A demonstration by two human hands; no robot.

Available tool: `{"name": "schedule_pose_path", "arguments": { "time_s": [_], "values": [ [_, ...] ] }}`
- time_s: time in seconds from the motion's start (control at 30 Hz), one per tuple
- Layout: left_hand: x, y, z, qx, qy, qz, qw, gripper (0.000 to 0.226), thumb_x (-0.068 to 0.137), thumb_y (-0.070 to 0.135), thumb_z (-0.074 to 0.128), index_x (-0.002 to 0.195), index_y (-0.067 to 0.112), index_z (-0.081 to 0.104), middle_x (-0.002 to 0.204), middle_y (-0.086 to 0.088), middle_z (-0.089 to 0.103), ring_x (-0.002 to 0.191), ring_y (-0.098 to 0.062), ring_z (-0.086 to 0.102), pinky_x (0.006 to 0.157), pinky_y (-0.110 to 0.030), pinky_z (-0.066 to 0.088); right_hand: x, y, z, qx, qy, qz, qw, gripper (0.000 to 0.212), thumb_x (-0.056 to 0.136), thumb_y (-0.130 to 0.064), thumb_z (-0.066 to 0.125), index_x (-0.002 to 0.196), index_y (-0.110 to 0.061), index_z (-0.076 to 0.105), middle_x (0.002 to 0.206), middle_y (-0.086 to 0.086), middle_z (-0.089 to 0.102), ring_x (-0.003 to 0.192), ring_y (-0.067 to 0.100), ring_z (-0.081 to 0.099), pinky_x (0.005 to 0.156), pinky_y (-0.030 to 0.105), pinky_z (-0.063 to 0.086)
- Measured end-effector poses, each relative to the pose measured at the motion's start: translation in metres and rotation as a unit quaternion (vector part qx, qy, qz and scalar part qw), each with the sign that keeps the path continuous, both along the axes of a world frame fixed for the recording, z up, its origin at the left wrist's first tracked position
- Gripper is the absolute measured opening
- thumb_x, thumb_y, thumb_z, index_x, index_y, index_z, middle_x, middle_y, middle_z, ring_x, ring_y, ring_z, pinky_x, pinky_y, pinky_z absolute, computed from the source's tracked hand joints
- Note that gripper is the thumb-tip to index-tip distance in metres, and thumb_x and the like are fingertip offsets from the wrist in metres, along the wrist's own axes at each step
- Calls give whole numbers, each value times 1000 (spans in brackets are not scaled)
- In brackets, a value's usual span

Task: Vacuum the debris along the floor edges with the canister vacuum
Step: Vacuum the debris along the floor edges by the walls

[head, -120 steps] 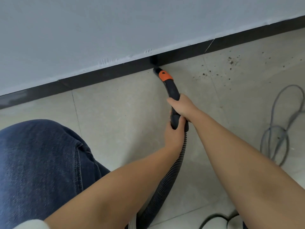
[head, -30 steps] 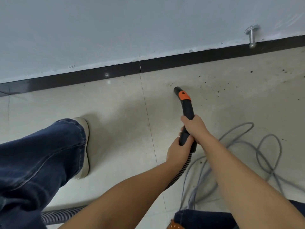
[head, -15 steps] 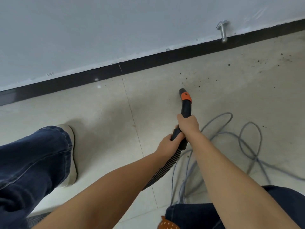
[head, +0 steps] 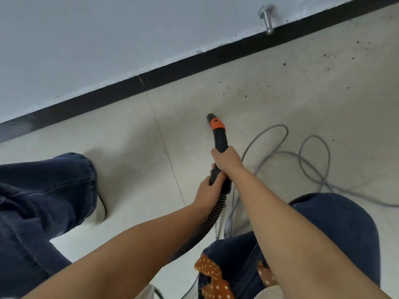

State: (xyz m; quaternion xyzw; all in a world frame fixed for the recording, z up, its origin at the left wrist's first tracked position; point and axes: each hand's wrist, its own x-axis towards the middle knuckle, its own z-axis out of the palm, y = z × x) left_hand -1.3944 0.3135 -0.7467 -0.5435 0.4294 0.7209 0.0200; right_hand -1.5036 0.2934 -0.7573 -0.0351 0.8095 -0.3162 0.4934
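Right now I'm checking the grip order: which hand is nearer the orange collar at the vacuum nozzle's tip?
Right. The right hand grips the black wand just below the orange collar; the left hand holds farther back, by the ribbed hose.

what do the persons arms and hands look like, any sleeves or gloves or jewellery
Both forearms are bare up to the frame edge: no sleeves, gloves, watch or bracelet show. The left hand and right hand carry no rings that can be seen. Dark blue jeans cover the legs.
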Motion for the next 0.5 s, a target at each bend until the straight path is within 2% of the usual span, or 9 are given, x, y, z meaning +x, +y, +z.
{"name": "schedule_pose_path", "arguments": {
  "time_s": [0.13,0.23,0.3,0.37,0.43,0.5],
  "values": [
    [-8,8,9,3,4,-70,998,45,94,52,50,96,9,63,82,-8,67,65,-17,61,62,-29,53,-9,22,1,17,21,-61,998,38,88,-27,54,118,-4,49,103,17,67,78,26,66,72,35,54],
    [-18,6,11,2,-5,-117,993,44,92,54,52,95,10,61,84,-9,65,63,-17,60,60,-29,52,-20,31,-1,13,17,-110,994,41,90,-29,53,121,-2,48,103,16,67,81,27,65,76,36,55],
    [-25,-6,14,-18,-18,-147,989,51,91,57,52,101,8,62,85,-9,65,63,-17,60,58,-27,53,-27,29,2,-6,-2,-137,991,37,93,-33,52,114,-3,47,91,10,65,82,26,62,79,36,53],
    [-33,-19,18,-41,-35,-166,985,60,89,61,51,106,5,63,84,-9,66,61,-17,61,54,-24,52,-35,25,5,-47,-44,-195,979,28,94,-31,53,105,-6,44,74,7,60,77,28,62,85,42,54],
    [-46,-28,20,-53,-44,-180,981,64,88,63,51,107,4,64,85,-10,67,60,-17,61,51,-22,51,-47,23,8,-82,-91,-258,958,21,93,-26,54,98,-8,44,70,10,60,73,31,64,85,48,56],
    [-62,-30,16,-56,-35,-191,979,64,87,64,52,106,4,65,85,-10,68,62,-18,62,57,-26,55,-62,21,7,-85,-93,-276,953,18,93,-24,53,96,-8,44,71,11,58,67,29,64,77,45,58]
  ]
}}
